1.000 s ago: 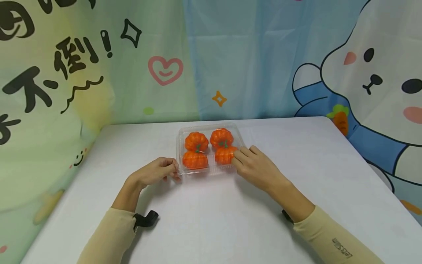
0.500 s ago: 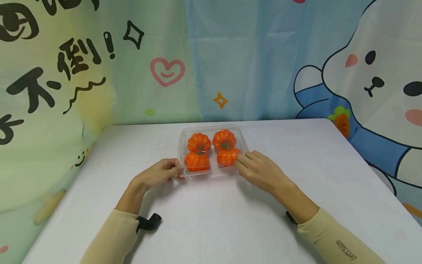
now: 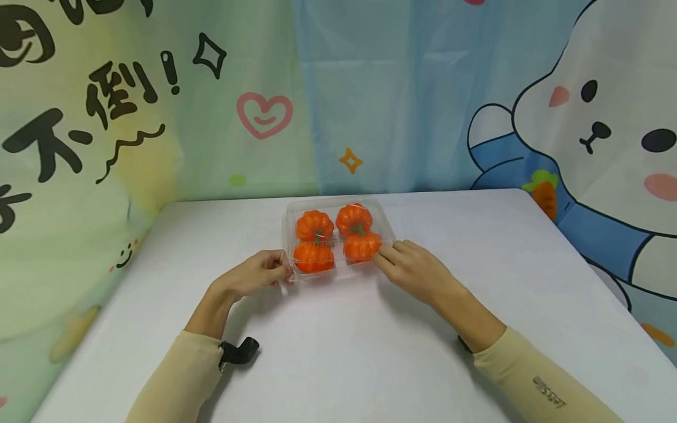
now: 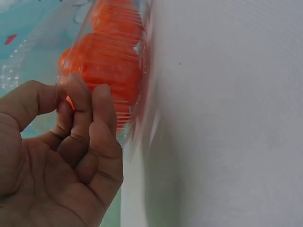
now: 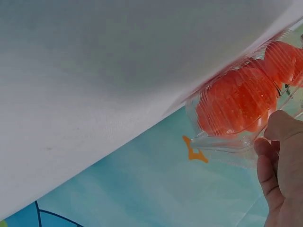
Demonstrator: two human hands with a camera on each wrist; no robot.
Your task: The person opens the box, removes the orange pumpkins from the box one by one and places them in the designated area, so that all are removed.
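A clear plastic container [image 3: 338, 274] lies near the table's far edge, with several orange pumpkins [image 3: 314, 257] inside in two rows. My left hand [image 3: 259, 274] pinches the container's near left corner; in the left wrist view the thumb and fingers of that hand [image 4: 71, 156] meet at the clear rim beside a pumpkin [image 4: 109, 66]. At the near right corner, my right hand [image 3: 418, 271] pinches the rim, and the right wrist view has this hand [image 5: 284, 165] with thumb and finger on the plastic edge next to a pumpkin [image 5: 236, 101].
A white-covered table [image 3: 338, 352] spreads beneath both forearms. Behind it hangs a printed curtain [image 3: 381, 100] with a heart, dark lettering and a white cartoon animal. A black strap mount [image 3: 240, 351] sits at the left wrist.
My left fingers have closed in on the container's near left corner, where they hung looser a second ago. The right hand stays at the near right corner, barely moved.
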